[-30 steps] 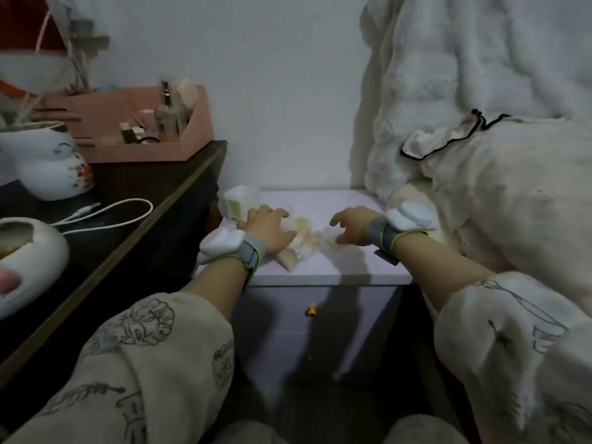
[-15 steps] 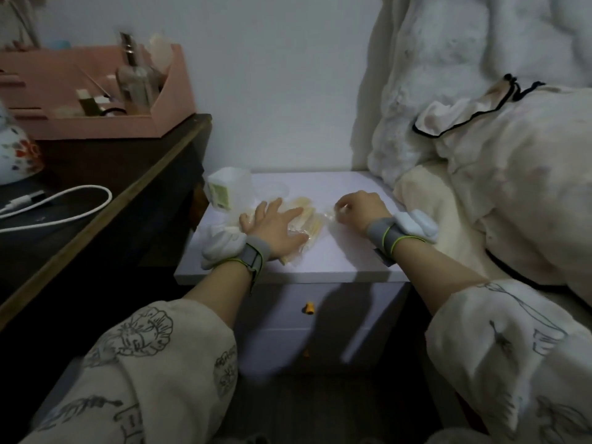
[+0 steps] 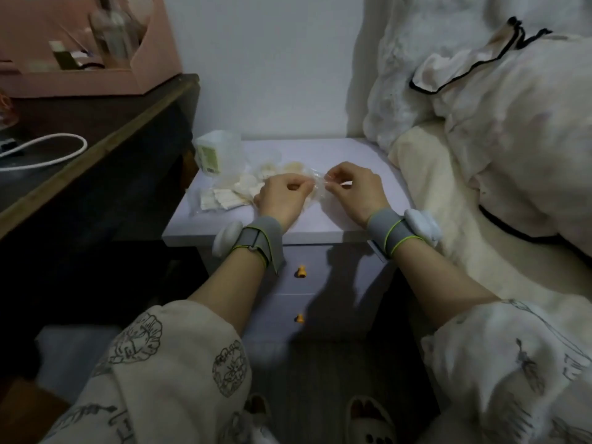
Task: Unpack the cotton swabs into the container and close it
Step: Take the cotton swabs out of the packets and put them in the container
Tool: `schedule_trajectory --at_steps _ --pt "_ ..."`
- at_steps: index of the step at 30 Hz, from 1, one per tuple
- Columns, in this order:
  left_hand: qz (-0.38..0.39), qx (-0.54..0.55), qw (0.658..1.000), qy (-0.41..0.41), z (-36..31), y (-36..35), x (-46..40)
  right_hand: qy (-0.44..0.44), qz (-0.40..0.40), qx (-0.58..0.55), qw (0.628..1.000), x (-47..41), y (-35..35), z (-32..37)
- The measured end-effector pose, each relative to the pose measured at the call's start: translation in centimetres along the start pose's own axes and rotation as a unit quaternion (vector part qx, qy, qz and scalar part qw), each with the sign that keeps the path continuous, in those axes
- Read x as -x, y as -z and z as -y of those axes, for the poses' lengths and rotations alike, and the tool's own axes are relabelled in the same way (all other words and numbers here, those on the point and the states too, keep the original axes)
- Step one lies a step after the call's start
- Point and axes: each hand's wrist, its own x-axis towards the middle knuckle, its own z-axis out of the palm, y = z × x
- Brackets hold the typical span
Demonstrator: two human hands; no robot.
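Both forearms reach forward from loose cream sleeves printed with line drawings, each wrist wrapped in a grey band with a white pod on its outer side. They meet over the pale lilac nightstand, a flat-topped, boxy piece with two small orange knobs on its drawers. The left hand is curled knuckles-up, its fingertips pinching one edge of a thin, crinkly clear plastic bag; the right hand mirrors it just beside, fingers bent and pinching the opposite edge — the film stretched between them. Left of the hands, bundles of cotton swabs lie on the tabletop in clear wrapping, white and stick-like. Behind them, at the back left corner, stands the container — translucent, rounded, with a pale green label.
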Motion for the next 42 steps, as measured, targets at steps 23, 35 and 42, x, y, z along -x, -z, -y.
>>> schedule_trajectory --at_steps 23,35,42 --pt "0.001 0.179 0.984 -0.014 0.47 -0.08 -0.45 0.016 -0.023 0.010 1.000 -0.38 -0.67 0.00" --pt "-0.003 0.129 0.992 0.006 0.53 0.34 -0.89 0.026 0.031 -0.002 0.999 -0.16 -0.37 0.46" --pt "0.015 0.122 0.992 0.009 0.63 0.38 -0.91 0.037 0.024 0.020 0.999 -0.26 -0.26 0.51"
